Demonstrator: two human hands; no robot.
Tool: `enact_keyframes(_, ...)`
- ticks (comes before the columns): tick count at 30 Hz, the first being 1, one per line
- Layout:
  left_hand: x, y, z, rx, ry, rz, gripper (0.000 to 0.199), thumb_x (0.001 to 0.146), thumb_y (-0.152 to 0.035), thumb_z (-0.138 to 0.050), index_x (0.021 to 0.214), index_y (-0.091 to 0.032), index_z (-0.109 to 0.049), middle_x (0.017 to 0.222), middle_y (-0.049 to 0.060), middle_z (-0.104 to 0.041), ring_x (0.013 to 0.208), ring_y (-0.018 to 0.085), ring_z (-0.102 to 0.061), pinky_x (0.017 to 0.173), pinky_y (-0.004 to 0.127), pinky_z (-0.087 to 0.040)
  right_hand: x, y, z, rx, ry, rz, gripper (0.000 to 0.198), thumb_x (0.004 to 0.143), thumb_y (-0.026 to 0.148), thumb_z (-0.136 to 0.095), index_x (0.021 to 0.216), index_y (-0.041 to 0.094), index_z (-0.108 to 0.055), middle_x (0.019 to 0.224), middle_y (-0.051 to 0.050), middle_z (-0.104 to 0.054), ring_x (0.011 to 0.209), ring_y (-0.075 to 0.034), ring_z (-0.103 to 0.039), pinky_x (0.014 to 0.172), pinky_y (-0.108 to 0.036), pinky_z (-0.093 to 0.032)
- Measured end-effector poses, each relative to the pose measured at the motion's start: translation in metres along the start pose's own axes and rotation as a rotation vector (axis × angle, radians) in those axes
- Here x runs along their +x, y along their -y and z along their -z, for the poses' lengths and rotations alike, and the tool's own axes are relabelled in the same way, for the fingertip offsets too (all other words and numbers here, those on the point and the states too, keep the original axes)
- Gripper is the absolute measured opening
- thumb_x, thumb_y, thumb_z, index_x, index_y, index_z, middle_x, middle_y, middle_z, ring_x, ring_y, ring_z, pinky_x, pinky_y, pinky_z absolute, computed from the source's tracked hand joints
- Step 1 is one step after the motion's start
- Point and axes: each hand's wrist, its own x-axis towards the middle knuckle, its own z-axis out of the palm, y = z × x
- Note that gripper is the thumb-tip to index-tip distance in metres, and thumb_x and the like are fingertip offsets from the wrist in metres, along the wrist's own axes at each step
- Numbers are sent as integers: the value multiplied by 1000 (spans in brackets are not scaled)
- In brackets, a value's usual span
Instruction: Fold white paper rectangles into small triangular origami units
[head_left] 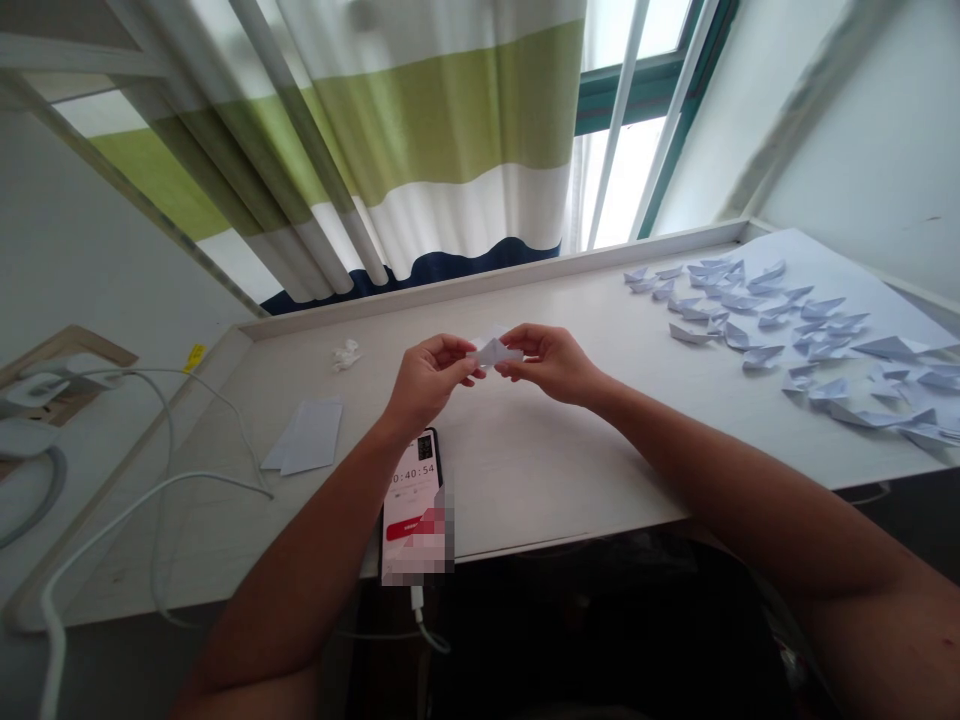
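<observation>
Between my two hands, just above the middle of the white desk, is a small folded paper boat [493,353] with a raised peak at its centre. My left hand [429,378] pinches its left end between thumb and fingers. At the other end, my right hand [553,362] grips the paper the same way. Several finished paper boats [739,300] lie in loose rows on the right side of the desk. A few flat white paper sheets [311,436] rest to the left of my left forearm.
A phone [411,505] showing a timer lies under my left forearm, with a charging cable [418,603] plugged in. Crumpled tissue [346,355] sits at the back left. White cables [169,480] cross the left side from chargers [37,390]. A raised rim [450,285] borders the desk by the curtain.
</observation>
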Motion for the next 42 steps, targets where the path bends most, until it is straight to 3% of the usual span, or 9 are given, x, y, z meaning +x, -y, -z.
enact_keyframes(4, -1, -1, 1, 17, 93, 56, 40, 76, -42, -98, 101, -15, -82, 87, 9, -84, 78, 22, -79, 68, 32, -61, -2, 1, -3, 45, 65, -37, 45, 78, 49, -98, 103, 17, -79, 91, -8, -83, 81, -22, -77, 72, -36, -64)
enact_keyframes(14, -1, -2, 5, 77, 109, 143, 42, 73, -53, -99, 85, -14, -86, 76, 11, -82, 71, 21, -78, 61, 27, -56, -2, -3, -3, 84, 154, -126, 46, 80, 57, -95, 92, 14, -80, 88, -9, -84, 82, -21, -80, 78, -37, -67)
enact_keyframes(22, -1, -2, 8, 115, 154, 176, 44, 76, -55, -97, 84, -14, -85, 78, 12, -83, 68, 21, -78, 59, 28, -54, -2, 4, -2, 112, 199, -154, 45, 77, 55, -97, 91, 14, -82, 89, -9, -84, 81, -20, -81, 79, -35, -69)
enact_keyframes(30, 1, 0, 6, 128, 280, 138, 44, 82, -57, -92, 88, -15, -81, 83, 12, -84, 78, 22, -80, 65, 29, -57, -3, 5, -6, 112, 151, -210, 44, 75, 52, -99, 83, 15, -78, 77, -7, -81, 69, -16, -77, 68, -29, -64)
enact_keyframes(38, 1, 2, 8, 135, 287, 124, 46, 84, -59, -90, 93, -15, -81, 85, 12, -84, 79, 23, -81, 67, 30, -57, -3, 3, -6, 44, 161, -161, 47, 79, 59, -94, 83, 16, -76, 76, -7, -80, 69, -17, -76, 65, -29, -61)
enact_keyframes(42, 2, 3, 7, 135, 289, 134, 49, 83, -62, -90, 91, -15, -78, 86, 12, -84, 82, 24, -82, 67, 30, -57, -4, -1, -11, -34, 99, -126, 48, 82, 62, -91, 85, 18, -71, 76, -6, -78, 68, -18, -75, 60, -29, -59)
